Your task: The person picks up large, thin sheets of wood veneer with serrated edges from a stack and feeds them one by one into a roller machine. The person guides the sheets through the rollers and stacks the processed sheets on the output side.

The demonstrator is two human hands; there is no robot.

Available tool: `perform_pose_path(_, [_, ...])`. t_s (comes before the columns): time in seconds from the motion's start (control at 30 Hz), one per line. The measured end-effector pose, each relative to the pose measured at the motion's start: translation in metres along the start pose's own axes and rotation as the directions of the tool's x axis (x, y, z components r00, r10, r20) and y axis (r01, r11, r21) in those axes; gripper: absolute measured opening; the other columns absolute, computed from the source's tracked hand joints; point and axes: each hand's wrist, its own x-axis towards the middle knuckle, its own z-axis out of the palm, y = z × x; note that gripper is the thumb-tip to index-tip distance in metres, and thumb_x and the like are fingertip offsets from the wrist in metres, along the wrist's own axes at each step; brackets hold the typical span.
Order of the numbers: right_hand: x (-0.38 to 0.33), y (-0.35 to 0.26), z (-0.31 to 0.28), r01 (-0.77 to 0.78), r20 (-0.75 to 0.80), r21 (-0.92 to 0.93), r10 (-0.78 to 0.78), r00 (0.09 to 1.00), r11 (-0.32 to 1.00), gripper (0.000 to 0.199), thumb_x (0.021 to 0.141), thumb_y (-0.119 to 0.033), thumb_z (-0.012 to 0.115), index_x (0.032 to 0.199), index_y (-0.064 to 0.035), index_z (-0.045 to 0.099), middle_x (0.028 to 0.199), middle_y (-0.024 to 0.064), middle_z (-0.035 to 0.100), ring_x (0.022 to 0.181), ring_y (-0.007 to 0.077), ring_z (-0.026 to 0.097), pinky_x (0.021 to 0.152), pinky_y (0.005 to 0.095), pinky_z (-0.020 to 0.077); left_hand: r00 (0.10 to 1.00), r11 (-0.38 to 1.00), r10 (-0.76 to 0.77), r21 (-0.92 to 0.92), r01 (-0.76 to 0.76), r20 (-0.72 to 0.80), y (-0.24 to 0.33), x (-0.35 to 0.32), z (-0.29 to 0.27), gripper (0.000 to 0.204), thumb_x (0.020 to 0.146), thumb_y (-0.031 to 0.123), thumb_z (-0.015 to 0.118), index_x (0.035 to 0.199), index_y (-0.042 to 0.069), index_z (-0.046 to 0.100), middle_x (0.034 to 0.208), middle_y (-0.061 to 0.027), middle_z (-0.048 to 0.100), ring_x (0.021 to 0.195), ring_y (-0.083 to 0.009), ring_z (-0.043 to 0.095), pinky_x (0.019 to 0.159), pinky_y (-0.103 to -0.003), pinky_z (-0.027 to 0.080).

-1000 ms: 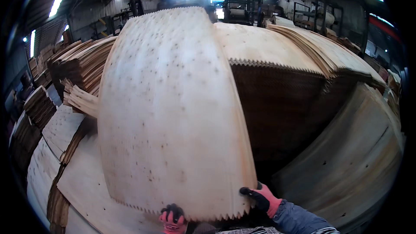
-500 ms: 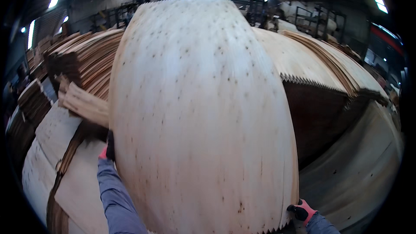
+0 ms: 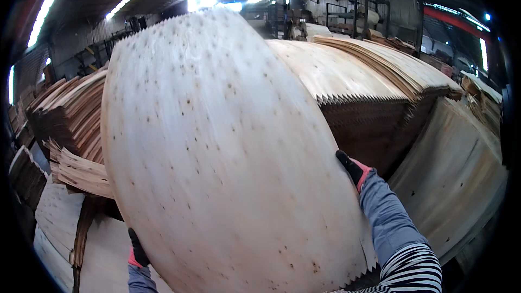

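Observation:
A large pale wood veneer sheet (image 3: 228, 146), dotted with small dark knots, fills the middle of the view. Its far and near ends have saw-toothed edges. At its lower left edge, my left hand (image 3: 138, 249), in a black and pink glove, grips the rim. Higher up on the right edge, my right hand (image 3: 354, 170) in a matching glove holds the sheet, thumb side on the face and the other fingers hidden behind it. The near right corner shows a small split.
A tall veneer stack (image 3: 358, 76) with a jagged front edge stands at right. Another stack (image 3: 73, 114) rises at left, with a loose veneer strip (image 3: 84, 172) jutting out below it. A greyish sheet (image 3: 456, 173) slopes down at far right. Metal racks (image 3: 355, 16) stand behind.
The sheet has tilted, its far end swinging left. My right hand has moved up along the right edge, while my left hand has slid lower on the left edge. The view has turned right.

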Motion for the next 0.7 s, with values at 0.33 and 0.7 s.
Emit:
perform_pose_path(0.33, [-0.024, 0.023, -0.039, -0.046, 0.187, -0.036, 0.052, 0.981, 0.998, 0.049, 0.077, -0.047, 0.058, 0.097, -0.0022, 0.058, 0.082, 0.0050, 0.060, 0.072, 0.0113, 0.055, 0.064, 0.0290, 0.0441, 0.982, 0.991, 0.114, 0.089, -0.102, -0.152, -0.036, -0.109, 0.098, 0.080, 0.077, 0.066, 0.037, 0.131, 0.007, 0.031, 0.125, -0.0129, 0.044, 0.109, -0.0307, 0.046, 0.093, -0.045, 0.038])
perform_pose_path(0.7, [-0.028, 0.050, -0.073, -0.130, 0.465, 0.166, 0.039, 0.884, 0.978, 0.034, 0.077, -0.031, 0.061, 0.098, -0.0035, 0.056, 0.082, 0.0028, 0.055, 0.074, 0.0128, 0.053, 0.064, 0.0290, 0.0450, 0.769, 0.947, 0.306, 0.097, -0.306, -0.562, -0.069, -0.322, 0.288, 0.063, 0.089, 0.052, 0.026, 0.125, 0.001, 0.037, 0.115, -0.0114, 0.052, 0.105, -0.0229, 0.050, 0.092, -0.033, 0.040])
